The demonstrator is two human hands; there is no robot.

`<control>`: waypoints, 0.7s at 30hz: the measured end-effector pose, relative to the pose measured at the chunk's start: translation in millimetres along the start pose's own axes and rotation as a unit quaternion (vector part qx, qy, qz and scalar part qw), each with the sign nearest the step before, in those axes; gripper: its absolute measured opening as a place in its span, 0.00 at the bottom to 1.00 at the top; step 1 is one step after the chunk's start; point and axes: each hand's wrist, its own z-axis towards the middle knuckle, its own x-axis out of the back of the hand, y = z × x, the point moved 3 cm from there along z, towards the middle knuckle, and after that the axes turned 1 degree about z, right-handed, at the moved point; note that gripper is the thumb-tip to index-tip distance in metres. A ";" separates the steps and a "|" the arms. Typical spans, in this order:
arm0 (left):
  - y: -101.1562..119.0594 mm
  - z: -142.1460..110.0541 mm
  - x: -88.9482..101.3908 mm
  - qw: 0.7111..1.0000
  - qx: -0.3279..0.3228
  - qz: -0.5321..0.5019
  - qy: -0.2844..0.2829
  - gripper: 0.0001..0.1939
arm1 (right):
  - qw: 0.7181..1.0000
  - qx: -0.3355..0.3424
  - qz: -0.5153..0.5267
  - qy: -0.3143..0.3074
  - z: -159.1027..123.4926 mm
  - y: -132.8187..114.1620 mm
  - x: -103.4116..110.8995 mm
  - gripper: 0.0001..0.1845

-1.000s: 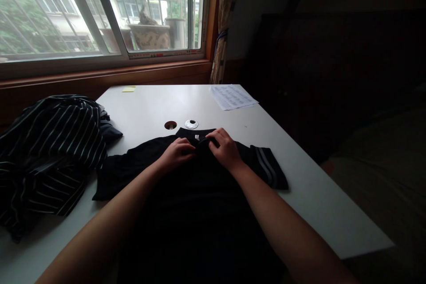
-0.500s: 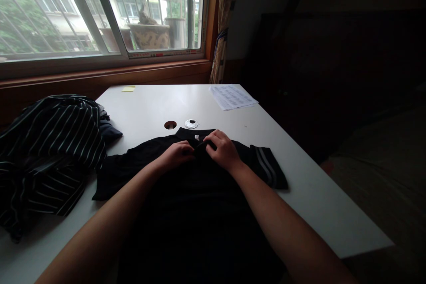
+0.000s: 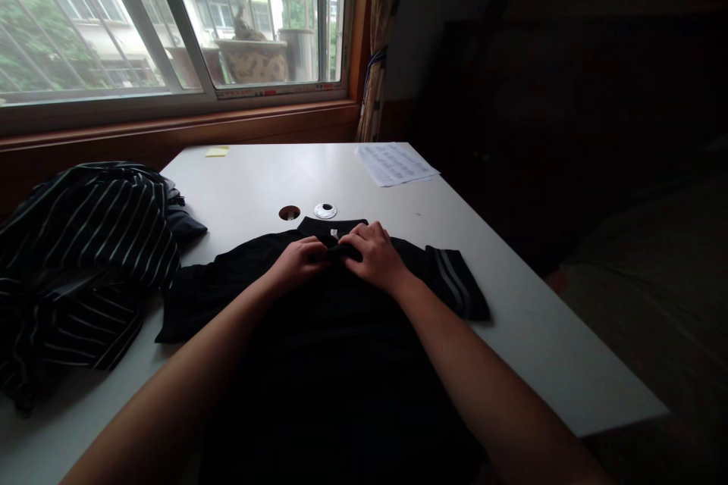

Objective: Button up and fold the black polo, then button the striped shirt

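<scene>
A black short-sleeved polo shirt (image 3: 335, 326) lies spread on the white table (image 3: 546, 333), its collar toward the window. Two grey stripes run round the sleeve on the right, and a small white label shows inside the neck. My left hand (image 3: 301, 259) is closed on the front opening just below the collar. Beside it my right hand (image 3: 375, 254) pinches the other side of the collar front, with its fingers bent. The fingertips of both hands nearly meet; the cloth between them is too dark to make out any buttons.
At the left lies a heap of black clothing with white stripes (image 3: 96, 235), a dark folded cloth (image 3: 185, 223) beside it. Beyond the collar are a round table hole (image 3: 290, 214) and a silvery ring (image 3: 325, 211). Printed papers (image 3: 395, 164) and a yellow note (image 3: 217, 152) lie near the far edge.
My right hand has shifted slightly left, closer to my left hand, and its fingers have curled further over the collar front. The shirt lies as before.
</scene>
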 end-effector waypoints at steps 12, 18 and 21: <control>-10.2 0.2 -5.6 0.999 -0.015 0.023 0.019 0.07 | 0.995 0.037 0.088 -0.040 -0.4 2.7 -12.9 0.15; -3.3 2.0 -6.6 0.998 -0.017 0.053 0.014 0.06 | 0.993 0.000 0.101 -0.063 0.3 7.9 -23.1 0.17; -2.1 1.9 -8.3 0.997 -0.019 0.068 0.012 0.06 | 0.993 0.007 0.092 -0.072 0.6 9.2 -26.3 0.13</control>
